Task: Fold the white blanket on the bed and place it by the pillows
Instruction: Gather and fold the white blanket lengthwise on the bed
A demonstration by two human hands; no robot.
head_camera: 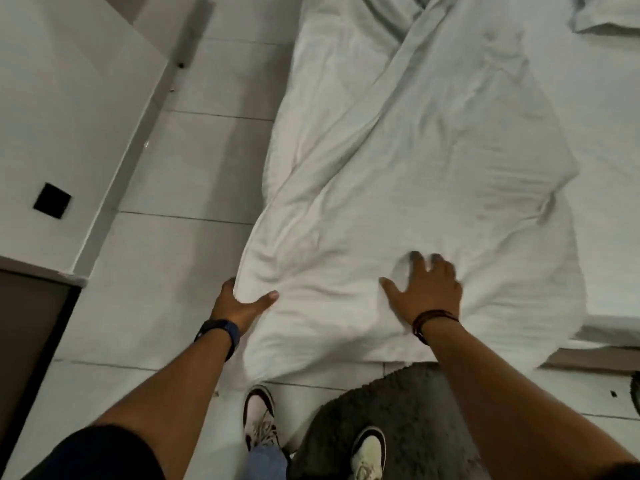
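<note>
Fingers (266,297) of left hand (239,306) pinch white blanket (398,174) at its near-left edge; right hand (427,289) pressed flat, spread wide, on blanket's near end. Blanket lies rumpled along bed (602,133), hanging off its foot

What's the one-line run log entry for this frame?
left hand: gripping blanket edge | right hand: flat on blanket | fold: not done

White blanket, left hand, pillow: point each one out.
white blanket (408,161), head view, on its rumpled middle.
left hand (239,303), head view, on the back of the hand gripping the blanket's edge.
pillow (609,12), head view, on its visible corner at top right.
</note>
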